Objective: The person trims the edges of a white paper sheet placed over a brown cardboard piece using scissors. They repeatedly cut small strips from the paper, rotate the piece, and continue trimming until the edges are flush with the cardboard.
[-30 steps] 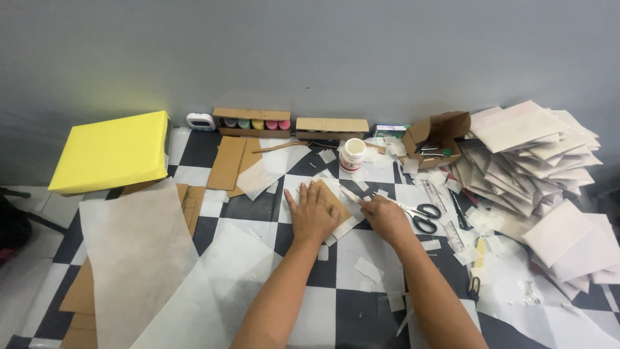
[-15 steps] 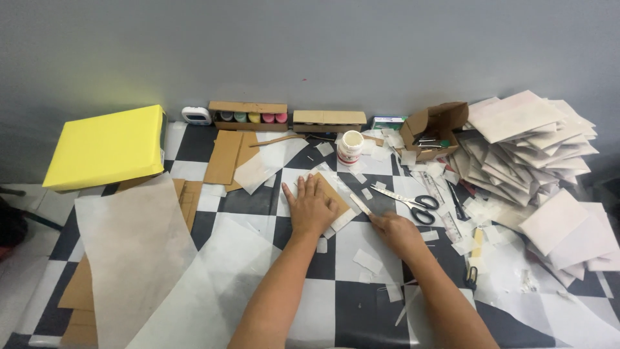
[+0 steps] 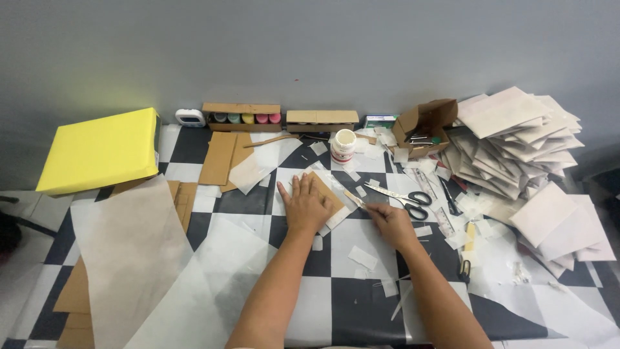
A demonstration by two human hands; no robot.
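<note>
Left hand [image 3: 306, 205] flat, fingers spread, palm pressed down on a brown cardboard piece [image 3: 326, 194] wrapped partly in translucent white paper, near the centre of the checkered work surface [image 3: 336, 304]. Right hand [image 3: 389, 223] at 4 o'clock of the cardboard piece, fingers pinched around a thin flat stick [image 3: 354, 198] whose tip touches the right edge of the cardboard; whether wood or plastic cannot be told.

Scissors [image 3: 405, 196] with black handles lying just beside the right hand at 1 o'clock, blades toward the cardboard. Small white jar [image 3: 343, 146] with pale lid upright at 12 o'clock of the left hand, well apart. Large sheet of translucent paper [image 3: 139, 258] spread at 8 o'clock, over further brown cardboard sheets [image 3: 223, 157] reaching up to 10 o'clock. Yellow ream-like block [image 3: 100, 150] at far 10 o'clock, tilted on the surface edge. Against the wall at 11 o'clock, a shallow cardboard tray of coloured pots [image 3: 242, 117]; next to it at 12 o'clock a closed flat cardboard box [image 3: 321, 119]. Open small cardboard box [image 3: 423, 125] at 1 o'clock. Tall loose heap of white paper envelopes [image 3: 520, 148] at 2 to 3 o'clock. Paper offcuts [image 3: 362, 257] scattered between and below the forearms.
</note>
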